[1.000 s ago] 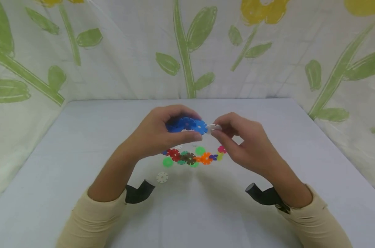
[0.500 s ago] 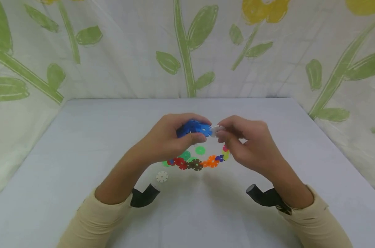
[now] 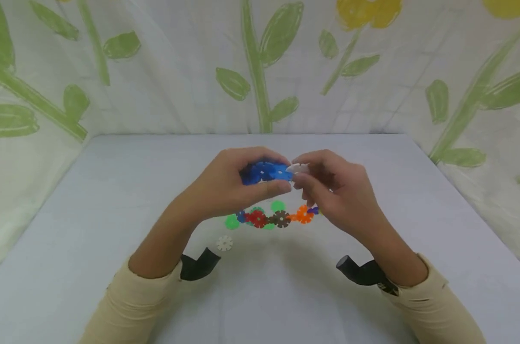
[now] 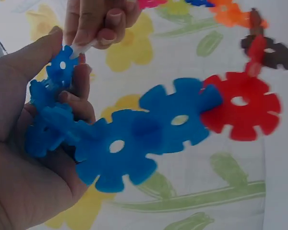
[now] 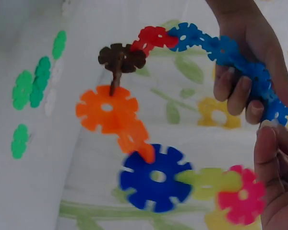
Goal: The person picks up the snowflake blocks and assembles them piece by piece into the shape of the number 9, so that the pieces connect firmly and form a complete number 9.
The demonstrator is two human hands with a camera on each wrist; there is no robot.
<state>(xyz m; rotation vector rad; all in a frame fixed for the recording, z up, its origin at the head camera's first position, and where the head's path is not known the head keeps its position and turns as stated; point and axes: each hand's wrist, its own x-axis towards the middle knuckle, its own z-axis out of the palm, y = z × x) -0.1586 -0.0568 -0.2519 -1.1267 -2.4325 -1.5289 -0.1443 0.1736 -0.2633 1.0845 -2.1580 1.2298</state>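
A chain of slotted plastic snowflake discs hangs between my hands above the table. My left hand grips its blue discs, thumb below and fingers over the top. My right hand pinches a white snowflake disc at the end blue disc; whether their slots are locked cannot be seen. In the left wrist view, blue links run on to a red disc. The right wrist view shows brown, orange, dark blue, yellow and pink links continuing toward my right hand.
A loose white disc lies on the pale tabletop, near my left forearm. Several loose green discs lie beneath the chain. Black curved mounts stick out from both wrists. A cloth with painted flowers hangs behind the table.
My left hand has shifted rightward with the blue discs, and my hands are closer together. The white disc now overlaps the end blue disc more. The hanging chain has swung to the right.
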